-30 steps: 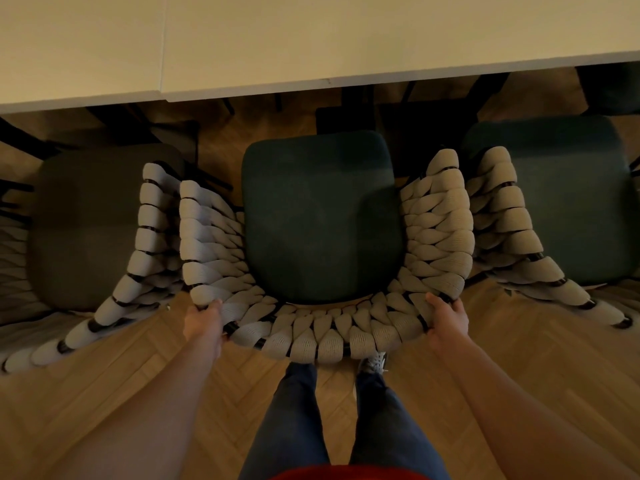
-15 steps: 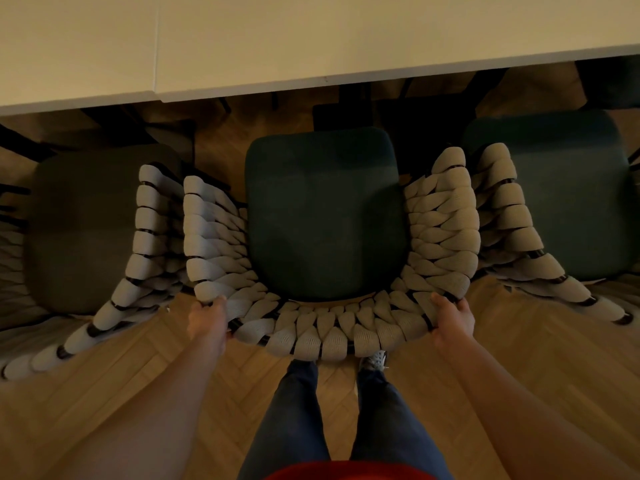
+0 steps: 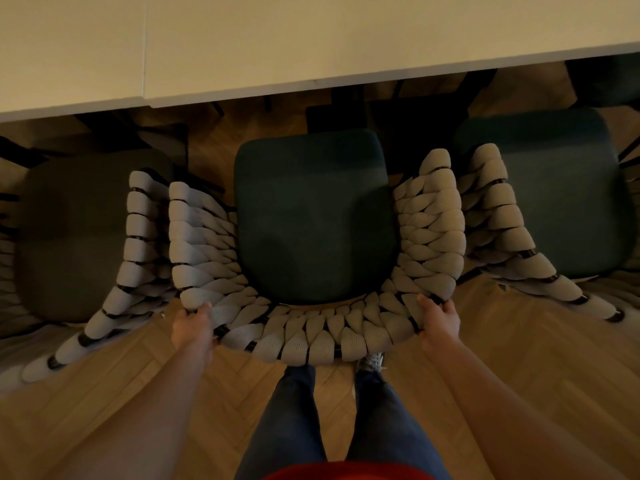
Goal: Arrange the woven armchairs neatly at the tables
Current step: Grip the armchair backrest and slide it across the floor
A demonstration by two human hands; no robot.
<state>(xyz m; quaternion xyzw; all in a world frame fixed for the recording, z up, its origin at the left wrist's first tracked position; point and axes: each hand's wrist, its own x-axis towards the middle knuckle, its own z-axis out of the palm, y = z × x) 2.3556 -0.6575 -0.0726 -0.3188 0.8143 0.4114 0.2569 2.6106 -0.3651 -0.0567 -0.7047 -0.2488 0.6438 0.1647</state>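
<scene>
Herringbone wood floor (image 3: 519,358) is lying beneath everything; blue-jeaned legs (image 3: 294,420) and a pale shoe (image 3: 372,361) are standing on it.

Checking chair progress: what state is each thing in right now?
Middle chair: upright, gripped at its woven back, seat not yet under the table.
Left chair: upright, beside the middle chair, armrests almost touching.
Right chair: upright, armrest close against the middle chair's.
Left hand: grips the back's left corner.
Right hand: grips the back's right corner.
Table: edge ahead of the seats.
</scene>
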